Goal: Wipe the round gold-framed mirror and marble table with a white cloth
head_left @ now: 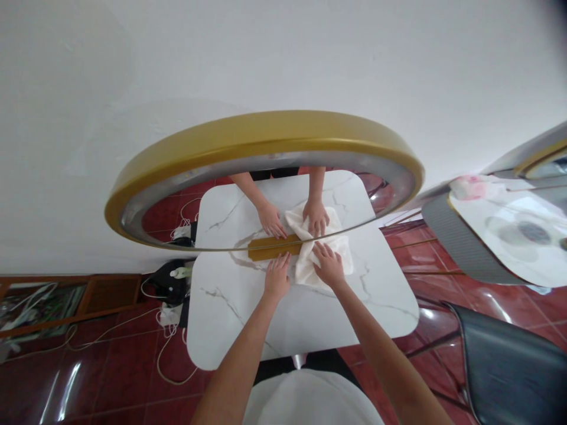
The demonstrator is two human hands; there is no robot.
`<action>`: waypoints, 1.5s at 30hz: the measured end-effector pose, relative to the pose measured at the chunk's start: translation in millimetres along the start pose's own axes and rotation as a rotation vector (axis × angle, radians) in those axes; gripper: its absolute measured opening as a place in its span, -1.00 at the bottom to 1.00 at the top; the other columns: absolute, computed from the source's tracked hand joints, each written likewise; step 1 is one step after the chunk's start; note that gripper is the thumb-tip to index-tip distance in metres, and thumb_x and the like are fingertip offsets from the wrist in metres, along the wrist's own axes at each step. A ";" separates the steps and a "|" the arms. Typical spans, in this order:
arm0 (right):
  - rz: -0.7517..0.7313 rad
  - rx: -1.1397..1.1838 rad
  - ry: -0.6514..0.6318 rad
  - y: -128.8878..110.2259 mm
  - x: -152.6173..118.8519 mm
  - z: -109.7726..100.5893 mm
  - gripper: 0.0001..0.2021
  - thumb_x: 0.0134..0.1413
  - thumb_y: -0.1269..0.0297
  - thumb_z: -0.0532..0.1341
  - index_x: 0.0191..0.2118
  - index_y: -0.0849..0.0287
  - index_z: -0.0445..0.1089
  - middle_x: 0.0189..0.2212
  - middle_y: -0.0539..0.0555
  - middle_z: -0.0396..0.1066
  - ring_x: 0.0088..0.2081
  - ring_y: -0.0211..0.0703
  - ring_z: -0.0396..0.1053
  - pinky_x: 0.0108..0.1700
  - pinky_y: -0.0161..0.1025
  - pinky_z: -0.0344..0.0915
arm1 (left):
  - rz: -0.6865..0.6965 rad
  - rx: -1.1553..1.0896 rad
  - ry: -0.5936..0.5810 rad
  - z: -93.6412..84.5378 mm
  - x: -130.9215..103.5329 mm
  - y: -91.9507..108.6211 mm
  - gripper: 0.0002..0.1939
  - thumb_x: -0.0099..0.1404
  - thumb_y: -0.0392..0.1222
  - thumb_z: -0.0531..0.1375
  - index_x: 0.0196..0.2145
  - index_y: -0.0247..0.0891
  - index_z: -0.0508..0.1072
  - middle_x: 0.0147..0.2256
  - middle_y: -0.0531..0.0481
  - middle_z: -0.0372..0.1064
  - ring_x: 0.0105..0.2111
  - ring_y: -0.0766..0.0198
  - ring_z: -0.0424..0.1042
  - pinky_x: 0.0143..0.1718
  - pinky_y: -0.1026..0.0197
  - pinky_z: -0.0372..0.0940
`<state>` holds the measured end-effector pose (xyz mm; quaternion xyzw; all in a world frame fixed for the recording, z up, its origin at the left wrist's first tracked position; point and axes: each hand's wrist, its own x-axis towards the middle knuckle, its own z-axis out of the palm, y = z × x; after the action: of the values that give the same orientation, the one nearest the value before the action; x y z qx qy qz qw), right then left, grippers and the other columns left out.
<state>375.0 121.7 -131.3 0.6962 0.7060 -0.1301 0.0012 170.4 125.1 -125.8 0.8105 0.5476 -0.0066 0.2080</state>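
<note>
A large round mirror with a gold frame (283, 127) stands on a white marbled table (217, 319), its gold base (261, 254) at the table's middle. A white cloth (343, 248) lies crumpled beside and over the right end of the base. My right hand (329, 265) presses on the cloth with its fingers spread. My left hand (278, 276) rests its stretched fingertips at the near edge of the base, with nothing held. Both hands, the cloth and the table are reflected in the glass.
At the right are a dark chair (514, 366) and a second white table (514, 230) with a fan on it. Black bags (170, 283) and white cables lie left of the table. A wooden shelf (110, 293) stands along the white wall (266, 53).
</note>
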 end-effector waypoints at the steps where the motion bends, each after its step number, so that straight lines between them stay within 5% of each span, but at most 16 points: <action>1: 0.017 0.003 0.003 -0.3 4.5 -0.3 -0.49 0.13 0.25 0.04 0.22 0.00 0.05 0.30 0.01 -0.10 0.27 -0.02 -0.16 0.12 0.06 0.04 | -0.003 -0.005 0.001 0.3 0.2 -0.1 -0.21 0.10 -0.45 0.03 0.28 -0.18 -0.05 0.28 0.02 -0.07 0.27 0.17 -0.09 0.23 0.01 -0.10; 6: 0.072 0.009 0.006 -3.2 11.8 -1.5 -0.49 0.14 0.23 0.02 0.23 0.05 0.03 0.30 0.05 -0.09 0.26 0.04 -0.12 0.09 0.09 0.06 | -0.011 -0.035 -0.002 1.0 -0.3 -1.5 -0.21 0.09 -0.47 0.02 0.28 -0.16 -0.03 0.28 0.03 -0.06 0.27 0.16 -0.08 0.23 -0.01 -0.11; 16: -0.089 -0.022 -0.097 -39.0 -33.2 7.4 -0.42 0.05 0.34 0.06 0.24 -0.01 0.03 0.32 0.00 -0.17 0.30 -0.02 -0.28 0.17 0.11 -0.10 | -0.021 -0.249 0.132 0.6 1.1 -12.6 -0.35 0.11 -0.42 0.04 0.18 -0.18 0.19 0.19 0.00 0.17 0.20 0.22 0.09 0.21 0.10 0.03; 24: -0.184 0.072 -0.183 -109.2 -30.7 1.9 -0.38 0.09 0.28 0.03 0.29 -0.04 -0.11 0.34 -0.03 -0.27 0.31 -0.02 -0.30 0.18 0.08 -0.12 | -0.273 -0.218 0.368 12.3 -50.6 -72.0 -0.30 0.08 -0.46 0.02 0.22 -0.29 0.09 0.19 -0.17 0.11 0.20 0.09 0.09 0.18 -0.01 0.08; 32: -0.280 0.084 -0.229 -172.8 -0.9 -0.9 -0.37 0.13 0.22 0.04 0.29 -0.05 -0.17 0.34 0.02 -0.26 0.28 0.04 -0.23 0.12 0.10 -0.04 | -0.248 -0.261 0.295 13.8 -59.0 -110.2 -0.38 0.19 -0.42 -0.05 0.23 -0.25 0.08 0.19 -0.14 0.12 0.20 0.15 0.09 0.20 0.01 0.07; 45: -0.222 0.044 -0.226 -216.9 24.7 0.9 -0.43 0.16 0.36 -0.08 0.30 0.13 -0.14 0.29 0.20 -0.11 0.23 0.13 -0.13 0.06 0.17 0.03 | -0.256 -0.295 0.257 18.4 -65.3 -128.6 -0.51 0.28 -0.36 -0.10 0.15 -0.33 0.22 0.14 -0.16 0.21 0.17 0.18 0.15 0.21 0.02 0.08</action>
<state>160.9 146.5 -97.2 0.5946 0.7709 -0.2225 0.0511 33.7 101.3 -169.5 0.6894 0.6629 0.1505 0.2503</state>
